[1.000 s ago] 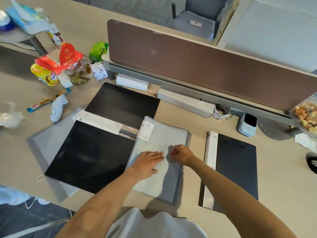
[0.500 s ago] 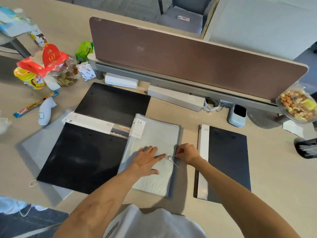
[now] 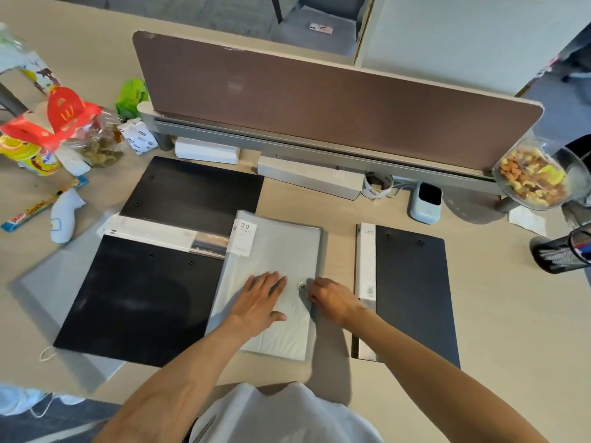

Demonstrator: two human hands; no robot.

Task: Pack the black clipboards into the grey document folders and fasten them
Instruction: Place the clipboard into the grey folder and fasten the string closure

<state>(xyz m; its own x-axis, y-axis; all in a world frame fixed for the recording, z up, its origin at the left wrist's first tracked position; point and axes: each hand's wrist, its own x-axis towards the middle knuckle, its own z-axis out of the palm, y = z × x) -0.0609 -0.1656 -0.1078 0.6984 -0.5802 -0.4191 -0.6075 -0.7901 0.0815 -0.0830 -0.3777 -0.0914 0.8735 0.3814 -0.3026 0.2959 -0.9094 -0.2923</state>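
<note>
One grey folder (image 3: 271,282) is getting fastened mid-desk: left hand (image 3: 260,298) lying flat and open on it, right hand (image 3: 332,300) pinching its string closure (image 3: 301,286). Three black clipboards (image 3: 140,298) are sitting unpacked beside it, looks like.

A pale wood surface (image 3: 511,314) fills the view. A brown divider panel (image 3: 319,100) stands at twelve o'clock. Beyond it, a grey chair (image 3: 316,39) sits on grey carpet (image 3: 192,11).

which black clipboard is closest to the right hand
The black clipboard lying alone right of the grey folder; the right hand is beside its white label strip. The other two lie left.
</note>
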